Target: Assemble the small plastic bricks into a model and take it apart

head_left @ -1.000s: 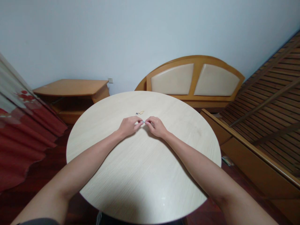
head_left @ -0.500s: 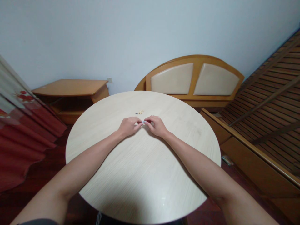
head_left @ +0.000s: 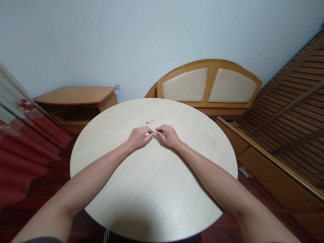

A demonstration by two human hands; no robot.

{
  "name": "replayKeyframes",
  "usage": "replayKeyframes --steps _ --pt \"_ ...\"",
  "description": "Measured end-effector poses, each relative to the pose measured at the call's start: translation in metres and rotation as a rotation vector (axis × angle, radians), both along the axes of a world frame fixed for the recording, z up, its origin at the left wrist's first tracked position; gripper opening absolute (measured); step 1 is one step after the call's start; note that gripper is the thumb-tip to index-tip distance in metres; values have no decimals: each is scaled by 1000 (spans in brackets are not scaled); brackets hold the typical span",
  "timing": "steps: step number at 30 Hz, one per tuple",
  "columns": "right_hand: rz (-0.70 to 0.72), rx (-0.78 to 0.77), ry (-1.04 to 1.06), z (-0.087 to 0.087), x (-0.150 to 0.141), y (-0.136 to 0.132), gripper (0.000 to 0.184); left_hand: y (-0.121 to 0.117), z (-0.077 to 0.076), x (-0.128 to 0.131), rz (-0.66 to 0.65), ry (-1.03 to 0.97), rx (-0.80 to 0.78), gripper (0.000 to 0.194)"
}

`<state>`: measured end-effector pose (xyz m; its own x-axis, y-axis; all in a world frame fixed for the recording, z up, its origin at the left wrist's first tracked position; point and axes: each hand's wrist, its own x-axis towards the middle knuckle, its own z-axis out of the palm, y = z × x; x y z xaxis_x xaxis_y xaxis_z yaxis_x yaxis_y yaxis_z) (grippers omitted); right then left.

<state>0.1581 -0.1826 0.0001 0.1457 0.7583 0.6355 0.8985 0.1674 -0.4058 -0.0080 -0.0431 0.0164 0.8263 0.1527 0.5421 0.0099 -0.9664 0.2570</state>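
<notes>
Between my fingertips, over the middle of the round table (head_left: pixel 157 182), is a small pale bluish-white piece (head_left: pixel 155 132), too small to name. My left hand (head_left: pixel 139 137) pinches its left side with thumb and forefinger. From the right, my right hand (head_left: pixel 168 135) pinches the same piece, fingertips almost meeting those of the left. Most of the piece is hidden by the fingers. Just beyond the hands a small yellowish flat piece (head_left: pixel 152 121) lies on the tabletop, with a tiny dark piece (head_left: pixel 146 122) to its left.
A wooden cabinet (head_left: pixel 76 94) stands at the back left near a red and white curtain (head_left: pixel 27 148). Behind the table is a headboard (head_left: pixel 186 85) with cream panels. On the right, a wooden bed frame (head_left: pixel 273 162) and leaning slats (head_left: pixel 291 101) come close to the table's edge.
The view has shifted very slightly. Both hands keep their pinch on the small piece, with hardly any visible movement of the fingers.
</notes>
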Motion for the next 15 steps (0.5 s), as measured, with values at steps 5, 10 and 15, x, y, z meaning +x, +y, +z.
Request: replayKeyframes --steps 5,10,15 --pt "-5 4 -9 0 0 0 11 1 -2 1 5 -3 4 20" --pt "6 6 -18 1 0 0 11 0 -2 1 8 -7 2 20" --pt "8 -9 -29 2 0 -1 12 1 -3 1 6 -15 14 18"
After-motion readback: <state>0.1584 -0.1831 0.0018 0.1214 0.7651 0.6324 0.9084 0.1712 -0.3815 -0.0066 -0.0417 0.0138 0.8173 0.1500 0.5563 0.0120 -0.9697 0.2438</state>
